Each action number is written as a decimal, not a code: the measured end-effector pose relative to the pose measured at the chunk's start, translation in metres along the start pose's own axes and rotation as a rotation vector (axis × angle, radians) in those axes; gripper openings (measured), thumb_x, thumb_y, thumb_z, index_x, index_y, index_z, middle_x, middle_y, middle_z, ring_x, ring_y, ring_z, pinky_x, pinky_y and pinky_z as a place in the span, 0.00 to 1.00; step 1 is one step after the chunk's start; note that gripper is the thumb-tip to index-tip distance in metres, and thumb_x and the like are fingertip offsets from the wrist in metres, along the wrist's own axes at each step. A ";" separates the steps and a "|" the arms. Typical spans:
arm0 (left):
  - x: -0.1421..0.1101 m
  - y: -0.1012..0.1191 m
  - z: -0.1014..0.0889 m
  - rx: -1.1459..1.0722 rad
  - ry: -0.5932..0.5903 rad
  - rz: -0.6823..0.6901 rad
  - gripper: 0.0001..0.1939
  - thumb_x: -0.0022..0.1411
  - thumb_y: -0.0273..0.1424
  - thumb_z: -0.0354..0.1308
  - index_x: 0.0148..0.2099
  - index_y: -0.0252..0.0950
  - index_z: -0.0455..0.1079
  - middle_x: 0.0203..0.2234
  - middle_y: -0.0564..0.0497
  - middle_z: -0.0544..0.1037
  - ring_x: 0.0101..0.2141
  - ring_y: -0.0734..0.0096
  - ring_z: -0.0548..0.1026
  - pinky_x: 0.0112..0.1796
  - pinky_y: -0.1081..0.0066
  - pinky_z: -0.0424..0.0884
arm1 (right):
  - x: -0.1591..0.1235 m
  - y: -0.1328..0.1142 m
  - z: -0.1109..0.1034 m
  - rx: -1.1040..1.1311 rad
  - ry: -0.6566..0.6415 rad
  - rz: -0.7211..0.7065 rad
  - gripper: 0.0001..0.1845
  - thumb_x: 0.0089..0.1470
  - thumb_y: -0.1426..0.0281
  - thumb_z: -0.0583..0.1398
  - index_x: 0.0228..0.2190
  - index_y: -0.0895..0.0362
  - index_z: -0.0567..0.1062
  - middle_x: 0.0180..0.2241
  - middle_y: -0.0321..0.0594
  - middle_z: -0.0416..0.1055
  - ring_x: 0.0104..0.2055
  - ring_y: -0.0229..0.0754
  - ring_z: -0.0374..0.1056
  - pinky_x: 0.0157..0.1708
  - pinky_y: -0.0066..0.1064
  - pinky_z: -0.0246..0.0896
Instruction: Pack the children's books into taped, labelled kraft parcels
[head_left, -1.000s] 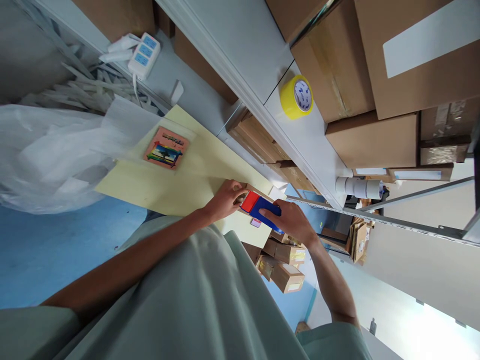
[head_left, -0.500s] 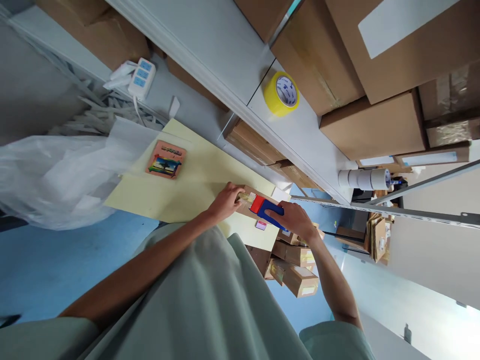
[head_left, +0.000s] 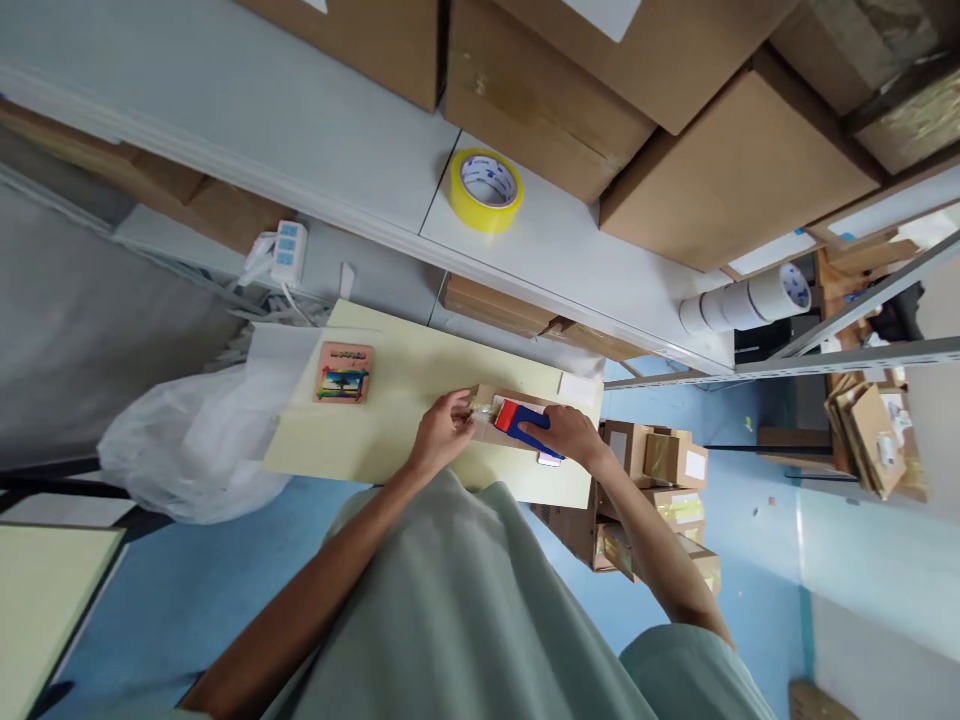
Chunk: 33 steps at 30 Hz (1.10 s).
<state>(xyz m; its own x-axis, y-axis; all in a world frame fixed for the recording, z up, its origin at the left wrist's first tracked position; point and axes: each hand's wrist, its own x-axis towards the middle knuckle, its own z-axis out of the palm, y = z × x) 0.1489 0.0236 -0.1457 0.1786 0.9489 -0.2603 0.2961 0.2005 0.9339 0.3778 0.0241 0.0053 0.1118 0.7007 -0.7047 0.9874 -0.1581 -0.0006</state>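
A small cardboard box [head_left: 491, 434] lies on the pale yellow tabletop [head_left: 409, 345], with shiny clear tape at its left end. My right hand [head_left: 568, 436] is wrapped round a blue and red tape dispenser [head_left: 516, 420], which rests on the box's upper face. At the box's left end, my left hand [head_left: 441, 432] has its fingers bent against the taped edge; its fingertips are partly hidden. Just below the dispenser, a phone-like object [head_left: 550, 460] lies partly covered by my right hand. A pink case with a colourful picture [head_left: 343, 373] sits farther left.
Above the table runs a grey shelf [head_left: 352, 165] bearing a yellow tape roll [head_left: 486, 190], white rolls [head_left: 746, 300] and large cartons [head_left: 739, 165]. A power strip [head_left: 289, 252] and a plastic bag [head_left: 191, 440] are at the left. Several boxes [head_left: 679, 460] stand on the floor at the right.
The camera view has turned, so the table and shelf look more level. Both hands stay at the box, with the dispenser still in my right hand.
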 end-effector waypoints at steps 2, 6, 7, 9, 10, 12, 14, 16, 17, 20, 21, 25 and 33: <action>-0.004 0.000 0.005 -0.005 0.083 -0.056 0.18 0.62 0.37 0.68 0.52 0.37 0.79 0.44 0.45 0.86 0.41 0.61 0.85 0.47 0.65 0.82 | -0.001 0.001 0.001 0.015 0.000 -0.006 0.32 0.69 0.43 0.58 0.48 0.59 0.82 0.51 0.56 0.83 0.54 0.57 0.79 0.48 0.37 0.69; -0.008 0.001 0.013 0.075 0.216 -0.096 0.12 0.63 0.42 0.68 0.40 0.40 0.83 0.37 0.47 0.88 0.39 0.60 0.86 0.46 0.65 0.80 | -0.001 0.003 0.003 0.041 -0.006 -0.026 0.33 0.69 0.44 0.58 0.51 0.60 0.81 0.51 0.57 0.83 0.55 0.59 0.79 0.49 0.38 0.70; -0.008 0.002 0.015 0.089 0.242 -0.098 0.11 0.63 0.42 0.68 0.39 0.40 0.83 0.36 0.47 0.88 0.38 0.60 0.86 0.45 0.65 0.80 | -0.001 0.004 0.003 0.041 -0.007 -0.039 0.33 0.69 0.44 0.58 0.52 0.61 0.81 0.51 0.58 0.83 0.55 0.60 0.79 0.50 0.38 0.70; -0.009 0.005 0.018 0.109 0.287 -0.097 0.10 0.62 0.41 0.67 0.37 0.40 0.84 0.35 0.47 0.88 0.37 0.61 0.85 0.43 0.66 0.80 | 0.001 0.007 0.005 0.038 -0.006 -0.070 0.33 0.69 0.45 0.58 0.51 0.61 0.82 0.51 0.59 0.82 0.55 0.60 0.79 0.51 0.39 0.70; -0.009 0.008 0.019 0.118 0.306 -0.095 0.10 0.62 0.40 0.67 0.36 0.40 0.84 0.34 0.48 0.88 0.36 0.61 0.85 0.42 0.66 0.79 | 0.002 0.008 0.006 0.039 -0.006 -0.086 0.33 0.69 0.45 0.58 0.51 0.61 0.82 0.51 0.59 0.82 0.55 0.61 0.79 0.51 0.39 0.70; -0.010 0.011 0.022 0.134 0.335 -0.101 0.10 0.61 0.40 0.67 0.35 0.40 0.85 0.34 0.48 0.88 0.36 0.60 0.85 0.41 0.67 0.79 | 0.004 0.008 0.008 0.043 -0.014 -0.106 0.33 0.69 0.44 0.57 0.50 0.60 0.83 0.51 0.60 0.83 0.53 0.61 0.80 0.50 0.39 0.70; -0.010 0.013 0.022 0.150 0.351 -0.123 0.10 0.61 0.41 0.67 0.35 0.40 0.85 0.33 0.49 0.88 0.36 0.60 0.85 0.41 0.66 0.79 | 0.005 0.006 0.008 0.046 -0.017 -0.124 0.33 0.70 0.44 0.57 0.50 0.61 0.83 0.50 0.60 0.82 0.54 0.61 0.80 0.50 0.40 0.70; -0.010 0.013 0.018 0.162 0.361 -0.150 0.10 0.60 0.41 0.68 0.35 0.41 0.85 0.33 0.49 0.88 0.36 0.60 0.85 0.41 0.66 0.79 | 0.003 0.005 0.006 0.050 -0.008 -0.152 0.33 0.70 0.45 0.57 0.51 0.62 0.82 0.52 0.61 0.82 0.55 0.61 0.79 0.50 0.39 0.70; -0.010 0.011 0.013 0.168 0.371 -0.162 0.10 0.59 0.41 0.68 0.35 0.41 0.86 0.33 0.49 0.88 0.36 0.59 0.85 0.41 0.66 0.79 | 0.000 0.006 0.004 0.056 -0.007 -0.169 0.33 0.70 0.45 0.57 0.51 0.62 0.82 0.52 0.61 0.81 0.55 0.61 0.78 0.50 0.39 0.70; -0.010 0.005 -0.012 0.218 0.420 -0.191 0.12 0.58 0.42 0.68 0.36 0.40 0.86 0.34 0.49 0.88 0.37 0.58 0.86 0.43 0.65 0.79 | -0.009 0.022 -0.005 0.094 -0.049 -0.220 0.33 0.69 0.43 0.57 0.51 0.61 0.81 0.49 0.58 0.82 0.52 0.60 0.79 0.45 0.37 0.69; -0.009 0.003 -0.022 0.245 0.437 -0.200 0.12 0.57 0.42 0.68 0.36 0.39 0.86 0.33 0.49 0.88 0.37 0.57 0.86 0.44 0.65 0.79 | -0.012 0.033 -0.008 0.105 -0.072 -0.229 0.34 0.69 0.43 0.57 0.49 0.61 0.82 0.47 0.57 0.83 0.50 0.59 0.80 0.43 0.37 0.68; -0.009 0.000 -0.050 0.327 0.467 -0.207 0.14 0.56 0.43 0.68 0.36 0.39 0.86 0.33 0.49 0.88 0.38 0.56 0.85 0.43 0.65 0.80 | -0.019 0.081 -0.016 0.141 -0.133 -0.214 0.35 0.66 0.39 0.58 0.39 0.59 0.82 0.40 0.55 0.83 0.43 0.56 0.80 0.37 0.35 0.64; -0.004 -0.003 -0.056 0.348 0.407 -0.201 0.15 0.56 0.45 0.68 0.38 0.40 0.87 0.33 0.50 0.88 0.38 0.56 0.86 0.45 0.65 0.81 | 0.004 0.128 0.000 0.337 -0.265 -0.295 0.39 0.60 0.32 0.59 0.40 0.57 0.80 0.39 0.50 0.82 0.37 0.50 0.77 0.30 0.33 0.61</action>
<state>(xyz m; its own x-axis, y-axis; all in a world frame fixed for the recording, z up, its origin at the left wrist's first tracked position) 0.0952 0.0325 -0.1338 -0.2683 0.9318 -0.2444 0.5910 0.3595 0.7221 0.5044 0.0065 0.0023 -0.2410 0.5561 -0.7954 0.8769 -0.2265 -0.4240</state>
